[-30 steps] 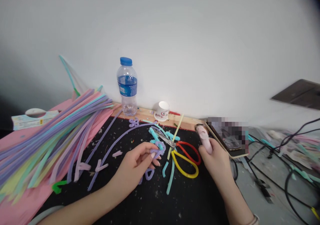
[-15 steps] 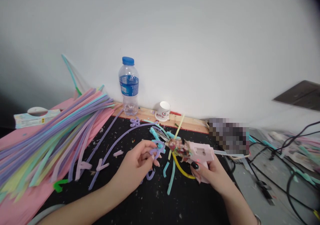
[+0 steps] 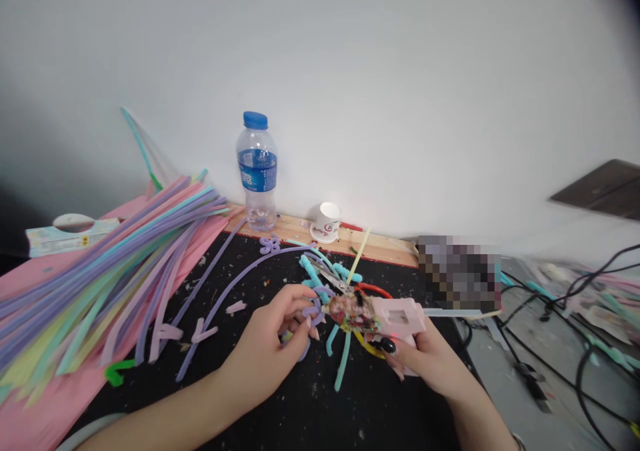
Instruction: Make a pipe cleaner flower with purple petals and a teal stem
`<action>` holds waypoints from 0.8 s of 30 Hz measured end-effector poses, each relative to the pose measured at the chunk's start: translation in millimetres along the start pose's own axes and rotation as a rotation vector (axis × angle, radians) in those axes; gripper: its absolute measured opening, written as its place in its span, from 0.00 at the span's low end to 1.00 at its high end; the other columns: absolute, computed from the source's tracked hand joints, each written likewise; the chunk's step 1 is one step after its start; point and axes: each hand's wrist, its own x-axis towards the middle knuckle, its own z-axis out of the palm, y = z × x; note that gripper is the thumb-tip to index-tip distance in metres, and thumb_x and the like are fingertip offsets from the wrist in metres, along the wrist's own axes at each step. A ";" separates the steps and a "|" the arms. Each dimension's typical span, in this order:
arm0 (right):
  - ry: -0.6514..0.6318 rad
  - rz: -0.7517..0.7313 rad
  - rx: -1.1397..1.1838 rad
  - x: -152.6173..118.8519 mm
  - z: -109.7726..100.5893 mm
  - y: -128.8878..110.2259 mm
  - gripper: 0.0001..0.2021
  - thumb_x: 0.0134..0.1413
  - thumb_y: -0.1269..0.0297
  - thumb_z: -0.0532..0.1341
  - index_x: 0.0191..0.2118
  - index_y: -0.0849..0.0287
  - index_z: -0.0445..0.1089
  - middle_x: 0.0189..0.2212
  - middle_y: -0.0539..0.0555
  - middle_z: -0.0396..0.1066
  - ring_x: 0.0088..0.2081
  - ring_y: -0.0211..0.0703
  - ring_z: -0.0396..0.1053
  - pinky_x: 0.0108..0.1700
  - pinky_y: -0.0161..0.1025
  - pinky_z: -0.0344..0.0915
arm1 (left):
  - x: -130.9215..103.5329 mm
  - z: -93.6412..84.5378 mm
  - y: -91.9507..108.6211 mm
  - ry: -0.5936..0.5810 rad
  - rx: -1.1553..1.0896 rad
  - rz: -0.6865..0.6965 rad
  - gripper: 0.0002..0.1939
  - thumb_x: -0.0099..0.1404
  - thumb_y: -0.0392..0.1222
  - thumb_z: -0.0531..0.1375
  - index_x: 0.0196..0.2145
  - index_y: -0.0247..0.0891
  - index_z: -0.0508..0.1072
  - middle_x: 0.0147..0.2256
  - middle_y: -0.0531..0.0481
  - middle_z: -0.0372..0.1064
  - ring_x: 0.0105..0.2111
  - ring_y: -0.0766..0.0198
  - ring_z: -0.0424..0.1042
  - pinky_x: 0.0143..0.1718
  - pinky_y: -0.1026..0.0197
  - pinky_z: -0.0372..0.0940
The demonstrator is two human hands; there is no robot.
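Note:
Between the thumb and fingers of my left hand point(image 3: 283, 334) is a looped purple pipe cleaner piece point(image 3: 313, 312), partly hidden by the fingers. My right hand point(image 3: 417, 354) is wrapped around the handle of a pink hot glue gun point(image 3: 397, 316). Its front is caked with colourful fuzz and old glue, and its nozzle points left, right at the purple loops; whether it touches them I cannot tell. A glue stick point(image 3: 453, 312) sticks out of the back. Behind the nozzle lie scissors point(image 3: 334, 279) with red and yellow handles, among turquoise pipe cleaner pieces point(image 3: 343, 364).
A large bundle of pastel pipe cleaners point(image 3: 125, 271) lies on pink paper at left. A water bottle point(image 3: 257, 177) and a paper cup point(image 3: 329, 223) stand along the wall. A small purple flower shape point(image 3: 270, 244) rests on the black mat. Black cables point(image 3: 537, 304) cross the grey surface at right.
The glue gun has moved slightly left and down, bringing its nozzle to the purple loops. More of the scissors now shows behind it. My left hand has barely shifted.

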 end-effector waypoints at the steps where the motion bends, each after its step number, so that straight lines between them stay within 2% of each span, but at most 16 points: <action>1: -0.001 0.001 -0.005 0.0 -0.2 0.1 0.20 0.48 0.48 0.62 0.35 0.61 0.61 0.17 0.45 0.59 0.17 0.31 0.54 0.19 0.30 0.54 | 0.2 0.0 0.4 0.000 0.002 0.004 0.11 0.64 0.35 0.51 0.44 0.43 0.61 0.37 0.49 0.73 0.33 0.63 0.74 0.36 0.61 0.65; 14: -0.019 -0.003 -0.046 -1.5 -0.3 -3.3 0.18 0.50 0.48 0.60 0.34 0.60 0.61 0.16 0.45 0.59 0.16 0.32 0.54 0.19 0.30 0.51 | 0.4 0.0 0.2 0.004 0.016 0.011 0.12 0.63 0.34 0.51 0.44 0.43 0.61 0.38 0.50 0.73 0.34 0.63 0.74 0.35 0.62 0.66; 24: -0.001 -0.008 -0.259 -3.4 0.5 -10.7 0.11 0.53 0.57 0.57 0.27 0.59 0.60 0.17 0.46 0.58 0.18 0.33 0.54 0.20 0.31 0.51 | -0.9 -1.9 -3.4 -0.004 0.083 0.007 0.13 0.64 0.34 0.51 0.46 0.44 0.60 0.40 0.48 0.73 0.34 0.62 0.74 0.38 0.60 0.66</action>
